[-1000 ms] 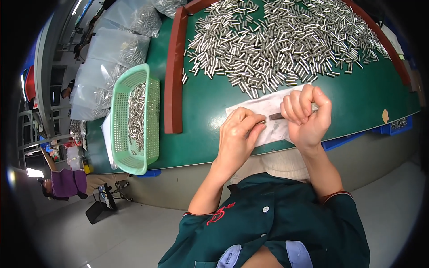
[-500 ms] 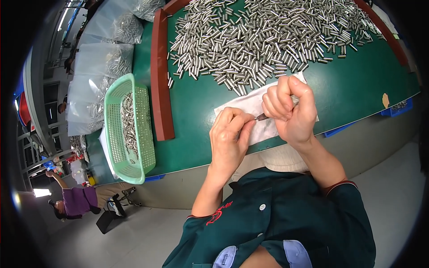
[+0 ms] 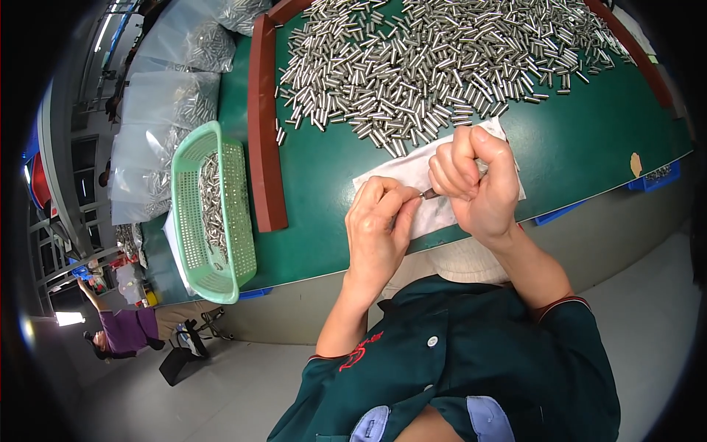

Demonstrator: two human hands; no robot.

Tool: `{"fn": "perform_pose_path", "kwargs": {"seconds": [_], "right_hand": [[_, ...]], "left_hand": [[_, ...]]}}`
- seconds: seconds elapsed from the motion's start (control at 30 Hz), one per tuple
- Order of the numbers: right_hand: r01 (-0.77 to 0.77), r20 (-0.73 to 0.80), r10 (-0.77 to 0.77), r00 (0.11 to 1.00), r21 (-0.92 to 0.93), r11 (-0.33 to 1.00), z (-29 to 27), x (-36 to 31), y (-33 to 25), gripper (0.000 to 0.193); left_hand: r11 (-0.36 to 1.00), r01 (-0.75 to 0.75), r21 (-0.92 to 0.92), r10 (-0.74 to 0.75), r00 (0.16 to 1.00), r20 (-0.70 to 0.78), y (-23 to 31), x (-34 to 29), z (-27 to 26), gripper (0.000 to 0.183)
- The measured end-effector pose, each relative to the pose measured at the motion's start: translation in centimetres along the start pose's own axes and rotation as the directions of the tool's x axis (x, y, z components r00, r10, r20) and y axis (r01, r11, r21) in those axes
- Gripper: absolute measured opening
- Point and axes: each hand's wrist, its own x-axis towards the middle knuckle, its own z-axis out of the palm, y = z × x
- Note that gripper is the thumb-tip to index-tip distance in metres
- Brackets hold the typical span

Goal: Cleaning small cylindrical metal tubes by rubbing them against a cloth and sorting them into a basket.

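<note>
My left hand (image 3: 375, 228) pinches a small metal part between thumb and fingertips, most of it hidden by the fingers. My right hand (image 3: 482, 184) is closed round a slim tool with a dark tapered end (image 3: 429, 194), its tip meeting the part at the left fingertips. The tool's kind does not show clearly. Under both hands lies a whitish cloth (image 3: 401, 172) on the green tabletop (image 3: 317, 184). Just beyond it spreads a large heap of short shiny metal pins (image 3: 442, 70).
Red-brown bars (image 3: 265, 132) border the heap at left and right. A light green perforated basket (image 3: 239, 214) holding pins stands to the left, beside clear bags of pins (image 3: 151, 99). A blue bin (image 3: 655, 179) sits below the right table edge. Another person in purple (image 3: 132, 329) is far left.
My right hand has shifted very slightly left, with the tool's tip still at the left fingertips. My left hand stays put. The person far left has raised an arm toward something blue.
</note>
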Motion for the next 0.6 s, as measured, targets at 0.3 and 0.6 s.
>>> {"fn": "perform_pose_path", "kwargs": {"seconds": [0.3,0.6], "right_hand": [[0.043,-0.035,-0.049,0.998,-0.139,0.989,0.7,-0.3,0.4,0.037],[0.223,0.031,-0.236,0.971,-0.457,0.861,2.3,-0.1,1.4,0.037]], "left_hand": [[0.999,0.022,-0.042,-0.023,1.0,-0.008,0.0,0.1,0.1,0.011],[0.999,-0.003,-0.043,0.003,1.0,-0.005,0.5,0.5,-0.1,0.01]]}}
